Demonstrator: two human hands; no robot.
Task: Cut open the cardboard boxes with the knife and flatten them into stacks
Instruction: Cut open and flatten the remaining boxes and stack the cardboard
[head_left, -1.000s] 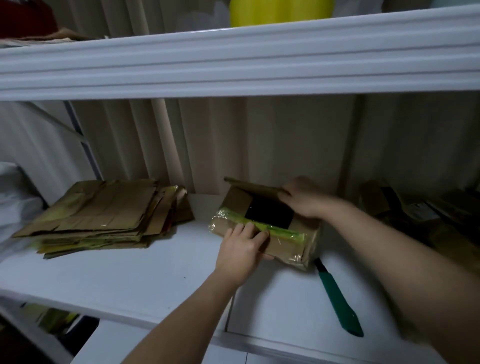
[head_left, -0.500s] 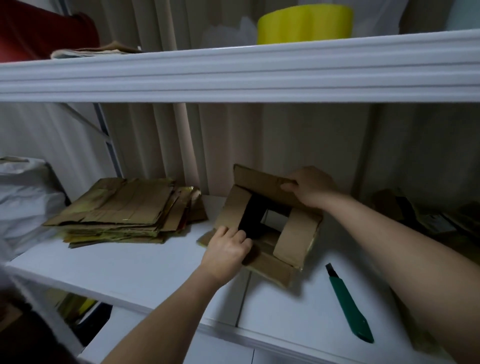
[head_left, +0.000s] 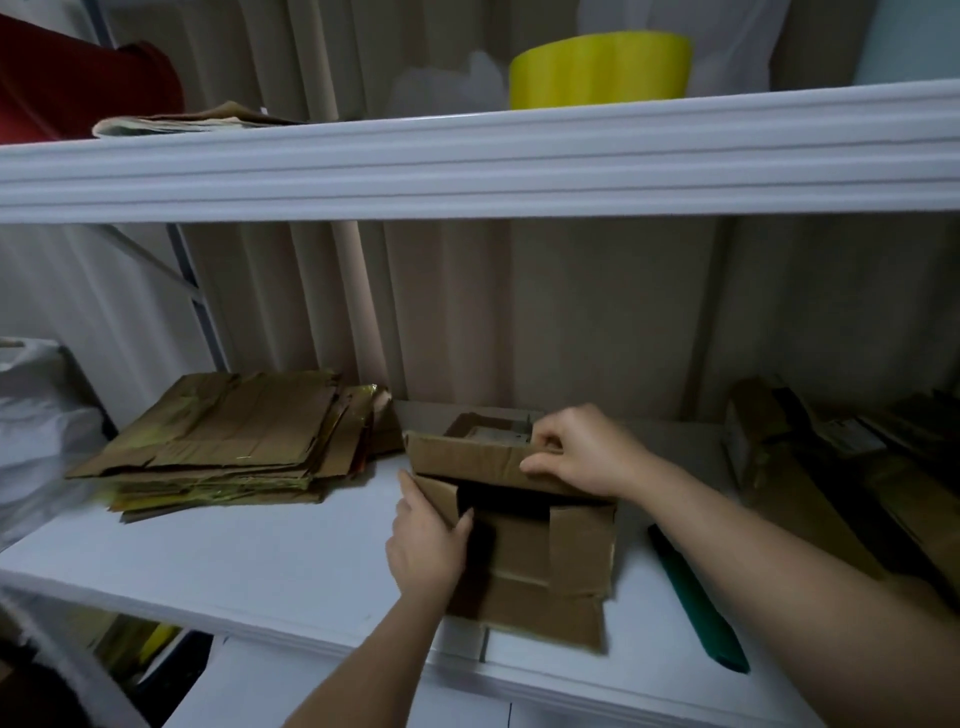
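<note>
On shelf (head_left: 260, 561), both hands gripping box (head_left: 524, 551) flaps, knife (head_left: 696, 597) beside

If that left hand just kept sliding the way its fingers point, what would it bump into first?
The left hand points away and slightly right, already touching the brown cardboard box. It would likely press into the box's left flap first; depth is hard to judge.

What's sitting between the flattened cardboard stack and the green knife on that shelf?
In the head view, the opened cardboard box lies between the stack and the knife, with the left hand and right hand both gripping its flaps.
</note>
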